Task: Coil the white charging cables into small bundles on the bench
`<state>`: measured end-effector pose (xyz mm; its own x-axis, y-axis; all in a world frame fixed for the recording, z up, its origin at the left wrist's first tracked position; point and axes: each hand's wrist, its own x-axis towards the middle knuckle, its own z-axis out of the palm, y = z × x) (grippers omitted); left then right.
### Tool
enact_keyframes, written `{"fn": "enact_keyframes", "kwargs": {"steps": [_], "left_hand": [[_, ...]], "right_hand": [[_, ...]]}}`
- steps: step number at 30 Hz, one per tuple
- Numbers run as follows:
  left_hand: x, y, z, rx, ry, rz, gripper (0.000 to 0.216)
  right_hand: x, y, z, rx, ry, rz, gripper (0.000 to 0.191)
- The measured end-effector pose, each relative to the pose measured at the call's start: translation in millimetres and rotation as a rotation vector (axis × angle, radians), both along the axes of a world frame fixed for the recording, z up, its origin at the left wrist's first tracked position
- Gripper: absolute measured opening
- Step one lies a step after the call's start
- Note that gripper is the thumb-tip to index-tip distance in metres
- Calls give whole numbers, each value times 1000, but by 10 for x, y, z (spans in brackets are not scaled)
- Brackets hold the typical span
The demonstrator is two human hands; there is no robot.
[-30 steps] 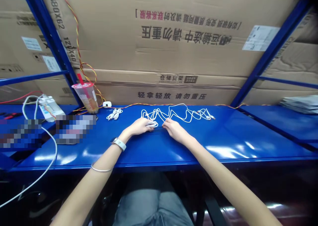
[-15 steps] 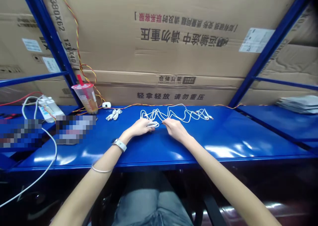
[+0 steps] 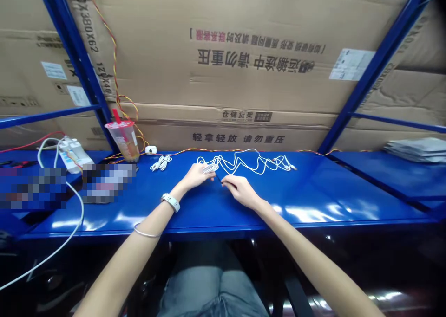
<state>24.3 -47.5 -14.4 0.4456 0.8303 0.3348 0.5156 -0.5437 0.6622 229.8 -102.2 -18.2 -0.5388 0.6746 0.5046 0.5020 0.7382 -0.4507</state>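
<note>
A long white cable (image 3: 251,161) lies in loose loops on the blue shelf top (image 3: 313,201). My left hand (image 3: 197,174) is closed on a gathered bunch of its loops at the left end. Just to the right, my right hand (image 3: 237,189) pinches a thin dark strip whose other end reaches the bunch. A silver bangle and a white watch are on my left arm.
A small coiled white cable (image 3: 160,162) lies left of my hands. Farther left stand a plastic cup with a red straw (image 3: 122,139) and a white power strip (image 3: 73,153). Cardboard boxes (image 3: 244,75) fill the back. Stacked papers (image 3: 418,149) rest at the right.
Both hands have lifted slightly off the shelf top and drawn closer. The right hand now pinches the dark strip up toward the bunch in the left hand.
</note>
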Motion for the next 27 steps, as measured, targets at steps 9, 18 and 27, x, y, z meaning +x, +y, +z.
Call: {"fn": "enact_keyframes", "kwargs": {"steps": [9, 18, 27], "left_hand": [[19, -92, 89, 50, -62, -3, 22], [-17, -824, 162, 138, 232, 71, 11], [289, -1902, -464, -92, -181, 393, 9]], "right_hand": [[55, 132, 99, 2, 187, -241, 22], [133, -75, 126, 31, -95, -122, 21], [71, -438, 308, -349, -247, 141, 20]]}}
